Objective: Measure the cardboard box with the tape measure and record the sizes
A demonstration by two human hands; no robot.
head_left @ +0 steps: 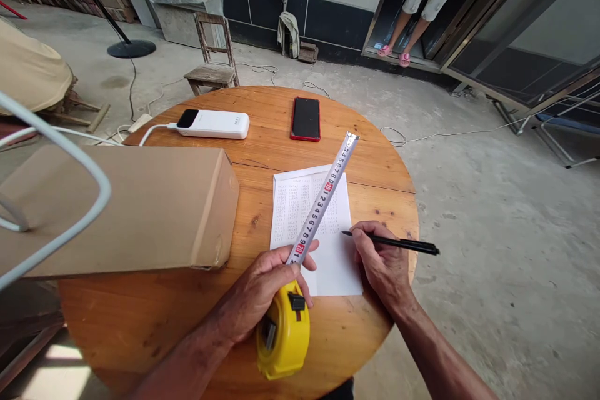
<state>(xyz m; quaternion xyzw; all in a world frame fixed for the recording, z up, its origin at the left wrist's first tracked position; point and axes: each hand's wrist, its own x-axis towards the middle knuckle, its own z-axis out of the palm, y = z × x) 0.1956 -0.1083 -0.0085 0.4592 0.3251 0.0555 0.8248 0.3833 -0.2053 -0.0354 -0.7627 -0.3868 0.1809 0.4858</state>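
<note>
Left hand: the left hand (262, 290) is closed around the yellow tape measure (284, 340), fingers wrapped over the top of the case; the thumb lies against the blade where it leaves the case
Tape blade: the blade (325, 194) is drawn out and slants up and away over the paper, its end hook in the air above the table's far half; it touches nothing along its run that I can tell
Right hand: the right hand (379, 259) pinches a black pen (398, 242) in a writing grip, fingers narrow around the barrel; the tip sits at the right edge of the sheet
Sheet: the sheet of paper (335, 272) lies flat on the round wooden table (140, 319), just in front of both hands; its upper part is filled with rows of small figures, its lower part is blank
Doing it well: my judgement is that the heel of the writing hand should rest on the sheet so it cannot slide; the thumb should pin the blade so it neither retracts nor sags across the rows; the blade is best angled off the line being written
Nearby: a cardboard box (140, 206) lies to the left; a white power bank (213, 124) and a red phone (305, 119) lie at the far side
Beyond: a person's legs (405, 31) show in the doorway
</note>
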